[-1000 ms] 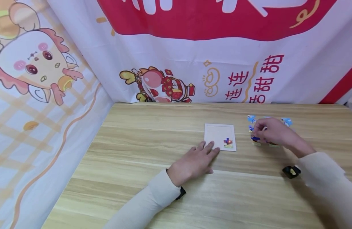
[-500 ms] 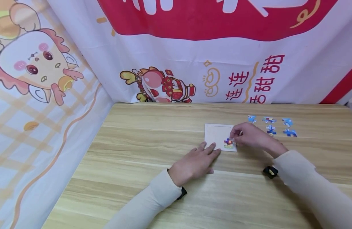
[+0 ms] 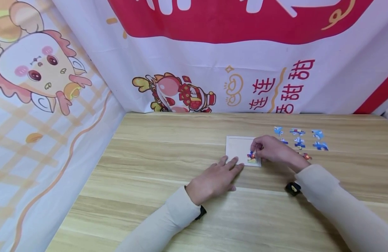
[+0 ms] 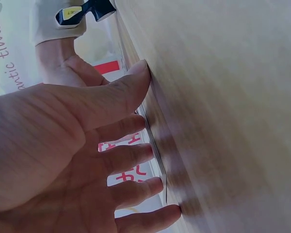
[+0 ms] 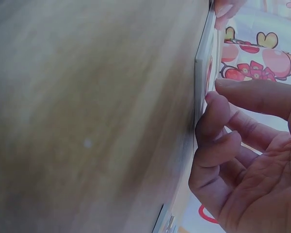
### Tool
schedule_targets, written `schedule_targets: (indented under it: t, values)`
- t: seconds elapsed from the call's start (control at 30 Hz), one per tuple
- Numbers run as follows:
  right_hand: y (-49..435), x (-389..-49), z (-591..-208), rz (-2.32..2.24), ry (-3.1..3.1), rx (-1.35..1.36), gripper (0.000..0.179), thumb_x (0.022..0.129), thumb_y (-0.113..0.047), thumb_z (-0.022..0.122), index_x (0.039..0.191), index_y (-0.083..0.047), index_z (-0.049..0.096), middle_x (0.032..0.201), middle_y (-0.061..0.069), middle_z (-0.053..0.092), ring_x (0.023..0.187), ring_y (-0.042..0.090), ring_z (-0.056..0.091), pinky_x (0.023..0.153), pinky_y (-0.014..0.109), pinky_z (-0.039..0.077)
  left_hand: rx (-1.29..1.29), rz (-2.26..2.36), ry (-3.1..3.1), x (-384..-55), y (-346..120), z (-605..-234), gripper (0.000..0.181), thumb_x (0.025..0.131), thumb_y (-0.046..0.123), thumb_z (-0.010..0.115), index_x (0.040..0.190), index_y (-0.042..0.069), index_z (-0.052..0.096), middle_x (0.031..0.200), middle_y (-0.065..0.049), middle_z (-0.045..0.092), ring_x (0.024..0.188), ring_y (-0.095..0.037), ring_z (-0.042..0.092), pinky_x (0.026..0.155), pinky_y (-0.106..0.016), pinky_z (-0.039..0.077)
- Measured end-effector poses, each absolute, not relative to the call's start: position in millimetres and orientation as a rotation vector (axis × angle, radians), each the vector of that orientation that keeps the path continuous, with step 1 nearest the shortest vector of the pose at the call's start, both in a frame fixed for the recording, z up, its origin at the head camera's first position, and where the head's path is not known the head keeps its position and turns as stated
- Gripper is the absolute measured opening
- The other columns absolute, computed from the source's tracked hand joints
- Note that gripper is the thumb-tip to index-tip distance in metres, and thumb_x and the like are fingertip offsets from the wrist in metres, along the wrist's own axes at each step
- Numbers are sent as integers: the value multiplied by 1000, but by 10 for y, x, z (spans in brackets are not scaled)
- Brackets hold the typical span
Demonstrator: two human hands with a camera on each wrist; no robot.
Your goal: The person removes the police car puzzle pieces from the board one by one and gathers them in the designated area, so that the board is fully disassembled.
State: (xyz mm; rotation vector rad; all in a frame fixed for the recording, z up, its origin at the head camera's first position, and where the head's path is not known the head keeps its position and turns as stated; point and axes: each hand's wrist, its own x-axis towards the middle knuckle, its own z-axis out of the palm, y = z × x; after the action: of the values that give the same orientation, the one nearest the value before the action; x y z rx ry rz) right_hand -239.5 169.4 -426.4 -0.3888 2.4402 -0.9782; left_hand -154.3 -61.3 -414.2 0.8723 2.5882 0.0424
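Observation:
A small white puzzle tray [image 3: 236,145] lies on the table with one colourful jigsaw piece [image 3: 251,160] in its near right corner. My left hand [image 3: 213,180] rests with spread, straight fingertips on the tray's near edge; the left wrist view shows those fingers [image 4: 128,158] along the thin edge. My right hand [image 3: 271,150] is over the tray's right side. Its thumb and index finger pinch together just above the corner piece, on what appears to be another puzzle piece, mostly hidden by the fingers. In the right wrist view the right hand [image 5: 242,145] has its other fingers curled.
Several loose jigsaw pieces lie in rows right of the tray, among them a blue piece [image 3: 320,145], a top middle piece [image 3: 297,131] and a reddish piece [image 3: 305,156]. My right forearm hides part of that area. A printed cloth [image 3: 187,56] hangs behind the wooden table [image 3: 156,150].
My right hand has moved left from the loose pieces to the tray's right side, then slightly further left over the corner piece. My left hand has stayed at the tray's near edge.

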Motion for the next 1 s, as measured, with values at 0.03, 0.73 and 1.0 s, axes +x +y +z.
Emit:
schedule_targets:
  t: [0.03, 0.73, 1.0]
  values:
    - [1689, -2396, -4260, -975, 2439, -385, 12, 95, 2, 62, 103, -2, 70, 85, 7, 62, 67, 18, 58, 57, 27, 48, 874, 37, 2589, -1544, -612, -4143, 72, 104, 38, 64, 166, 22, 31, 175, -2, 24, 161, -32, 25, 123, -49, 40]
    - [1673, -2342, -4202, -991, 2438, -347, 11, 100, 1, 61, 108, -5, 65, 102, 12, 62, 82, 21, 58, 68, 29, 52, 893, 33, 2596, -1543, -617, -4130, 71, 104, 38, 64, 166, 21, 33, 175, -3, 26, 161, -32, 27, 122, -50, 42]
    - [1684, -2336, -4215, -1009, 2439, -351, 12, 100, 4, 58, 107, -5, 63, 98, 11, 63, 80, 21, 60, 66, 29, 52, 883, 43, 2595, -1543, -619, -4128, 72, 103, 38, 65, 166, 22, 33, 175, -3, 25, 161, -32, 25, 122, -49, 41]
